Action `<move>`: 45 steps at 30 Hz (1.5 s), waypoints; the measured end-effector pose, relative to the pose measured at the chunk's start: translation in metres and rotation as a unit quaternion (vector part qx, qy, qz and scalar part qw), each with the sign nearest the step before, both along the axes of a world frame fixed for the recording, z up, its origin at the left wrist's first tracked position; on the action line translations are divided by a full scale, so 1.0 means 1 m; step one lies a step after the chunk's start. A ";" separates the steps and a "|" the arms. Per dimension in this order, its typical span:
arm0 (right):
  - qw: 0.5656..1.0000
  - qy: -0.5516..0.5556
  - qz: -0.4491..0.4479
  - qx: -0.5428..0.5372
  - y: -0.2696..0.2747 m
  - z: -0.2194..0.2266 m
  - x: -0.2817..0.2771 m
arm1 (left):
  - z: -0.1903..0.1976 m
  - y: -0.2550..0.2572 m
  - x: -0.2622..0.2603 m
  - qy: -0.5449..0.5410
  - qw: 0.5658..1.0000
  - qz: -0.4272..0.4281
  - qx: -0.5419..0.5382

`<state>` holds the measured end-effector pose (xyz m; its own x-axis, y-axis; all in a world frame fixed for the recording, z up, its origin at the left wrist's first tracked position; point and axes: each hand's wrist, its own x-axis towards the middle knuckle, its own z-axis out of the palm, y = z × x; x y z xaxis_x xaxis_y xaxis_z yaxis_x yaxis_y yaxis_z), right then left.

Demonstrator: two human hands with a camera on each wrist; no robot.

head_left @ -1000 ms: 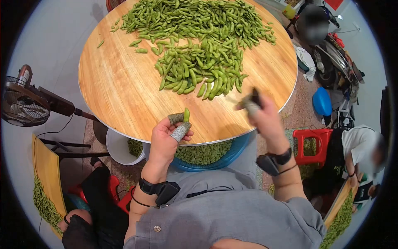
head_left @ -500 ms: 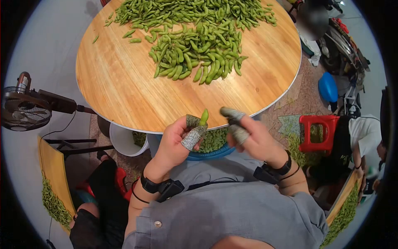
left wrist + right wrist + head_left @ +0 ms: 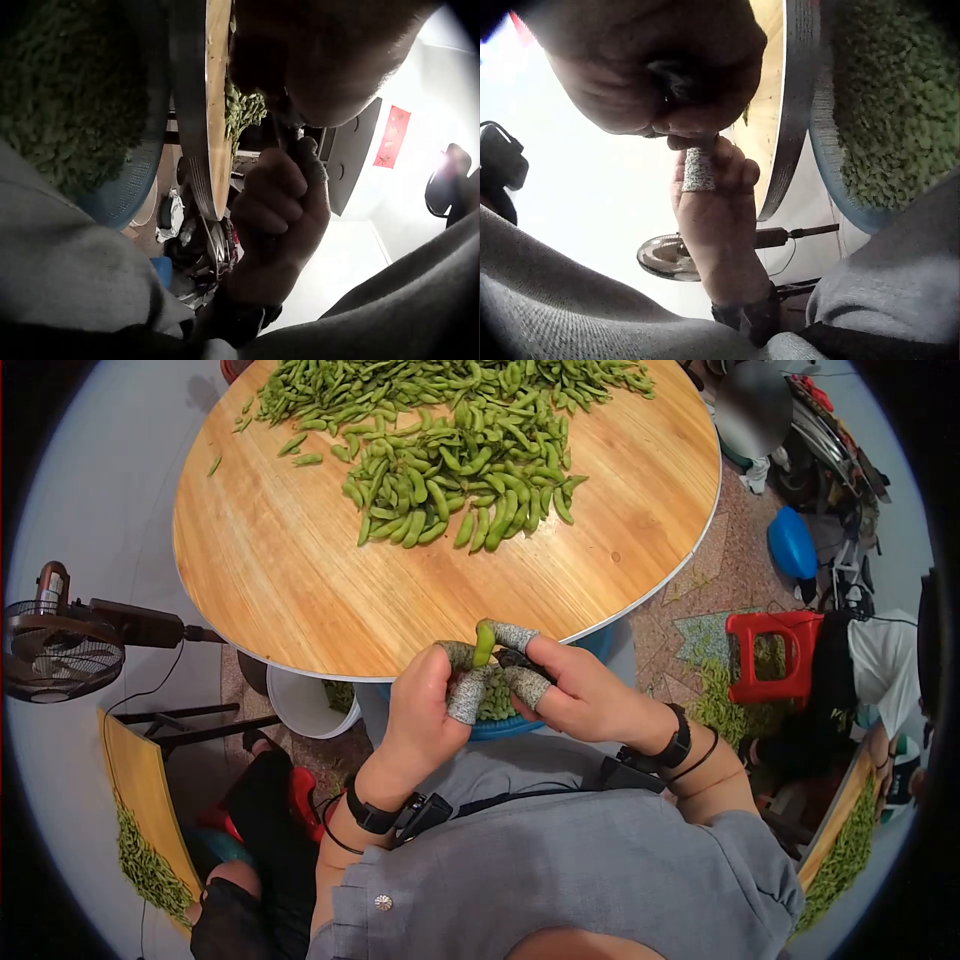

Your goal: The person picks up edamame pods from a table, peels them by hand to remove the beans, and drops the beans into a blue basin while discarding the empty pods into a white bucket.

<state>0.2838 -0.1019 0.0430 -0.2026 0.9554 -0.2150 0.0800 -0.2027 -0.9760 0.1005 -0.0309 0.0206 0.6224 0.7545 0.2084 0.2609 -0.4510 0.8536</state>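
While a standing fan (image 3: 65, 635) fills the left edge of the frame, a side table (image 3: 150, 780) with green pods (image 3: 150, 865) along it slants through the lower left, near a person in black clothing (image 3: 275, 830). Right of these, a white bucket (image 3: 287, 705) sits beside the rim of the round wooden table (image 3: 290, 575). A large heap of pods (image 3: 450, 465) spreads over the upper part of this table. Just below its near edge, at the centre of the frame, the left hand (image 3: 422, 705) has its fingers curled and pinches 1 green pod (image 3: 484, 643), which stands nearly upright between the 2 hands. Gray wraps (image 3: 466, 696) cover its thumb and forefinger. The right hand (image 3: 588, 695) meets it from the right, its wrapped fingers bent closed around a dark object (image 3: 514, 659) that is mostly hidden, close against the pod. Under the hands, a blue basin (image 3: 510, 730) holds a mass of light green beans (image 3: 496, 700). Farther right stand a red stool (image 3: 742, 660) and, above it, a blue object (image 3: 792, 545); at the lower right, more pods (image 3: 840, 860) lie on another slanting surface.
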 end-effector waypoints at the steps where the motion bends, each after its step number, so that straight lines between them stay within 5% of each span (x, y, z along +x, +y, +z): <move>1: 1.000 0.017 -0.008 0.004 0.000 0.001 -0.001 | 0.001 0.000 0.000 0.009 0.999 0.004 0.051; 4: 0.999 0.045 -0.009 -0.023 0.005 0.009 -0.002 | 0.003 0.001 -0.002 0.055 0.981 0.006 0.184; 8: 0.995 0.099 -0.004 -0.027 0.015 0.006 -0.008 | -0.002 0.005 -0.011 0.055 0.974 0.005 0.218; 10: 0.966 0.194 0.031 -0.171 0.016 0.019 -0.006 | -0.004 0.002 -0.019 -0.039 0.997 -0.027 -0.067; 11: 0.965 0.195 0.033 -0.170 0.015 0.018 -0.007 | -0.004 -0.001 -0.021 -0.038 0.997 -0.025 -0.066; 13: 0.930 0.282 0.036 -0.234 0.013 0.017 -0.009 | -0.005 -0.004 -0.021 -0.213 0.884 -0.068 -0.410; 14: 0.929 0.282 0.036 -0.235 0.013 0.016 -0.010 | -0.009 -0.005 -0.021 -0.213 0.884 -0.067 -0.411; 16: 0.888 0.355 0.032 -0.290 0.014 0.015 -0.009 | -0.019 -0.003 -0.018 -0.348 0.725 -0.137 -0.577; 20: 0.857 0.426 0.052 -0.284 0.013 0.006 -0.002 | -0.023 -0.003 -0.014 -0.353 0.696 -0.149 -0.607; 22: 0.992 0.085 0.042 -0.078 0.012 0.006 -0.004 | -0.021 -0.001 -0.017 -0.306 0.754 -0.119 -0.570; 23: 0.992 0.086 0.041 -0.078 0.014 -0.008 -0.005 | -0.019 0.001 -0.021 -0.304 0.754 -0.119 -0.570; 24: 0.990 -0.031 0.019 0.134 0.016 -0.035 -0.007 | -0.017 0.003 -0.025 -0.230 0.810 -0.105 -0.530; 25: 0.930 -0.146 -0.005 0.337 0.017 -0.047 -0.010 | -0.016 0.004 -0.028 -0.152 0.856 -0.091 -0.485; 26: 0.931 -0.145 -0.007 0.334 0.015 -0.054 -0.010 | -0.012 0.003 -0.029 -0.149 0.855 -0.091 -0.489; 29: 0.962 -0.039 0.027 0.269 0.016 -0.045 -0.008 | -0.003 0.003 -0.028 -0.105 0.895 -0.089 -0.424; 31: 0.994 0.056 0.083 -0.053 0.016 -0.005 -0.002 | -0.002 0.006 -0.028 -0.104 0.871 -0.085 -0.472; 32: 0.993 0.059 0.084 -0.054 0.017 -0.006 0.000 | -0.008 0.008 -0.030 -0.102 0.871 -0.084 -0.474; 34: 0.897 0.341 0.103 -0.261 0.018 -0.007 0.000 | -0.023 0.011 -0.032 -0.280 0.716 -0.199 -0.608; 38: 0.882 0.373 0.049 -0.285 0.018 -0.015 -0.005 | -0.028 0.009 -0.026 -0.274 0.723 -0.151 -0.616; 39: 0.910 0.314 0.024 -0.269 0.019 -0.015 -0.009 | -0.025 0.005 -0.022 -0.166 0.855 -0.083 -0.485; 41: 0.934 0.254 0.001 -0.253 0.018 -0.015 -0.016 | -0.024 0.003 -0.021 0.020 0.992 -0.021 -0.126; 42: 0.950 0.219 -0.008 -0.220 0.017 -0.016 -0.020 | -0.023 0.003 -0.021 0.022 0.992 -0.020 -0.126; 44: 0.965 0.186 -0.015 -0.185 0.016 -0.015 -0.022 | -0.023 0.002 -0.019 0.109 0.968 0.031 0.225; 45: 0.966 0.188 -0.010 -0.175 0.016 -0.015 -0.020 | -0.018 0.000 -0.018 0.110 0.967 0.031 0.226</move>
<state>0.2635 -0.0857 0.0279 -0.3116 0.8419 -0.4406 -0.2745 -0.5236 -0.8065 0.0820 -0.0309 0.0024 0.6457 0.6542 0.3938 0.4525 -0.7433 0.4928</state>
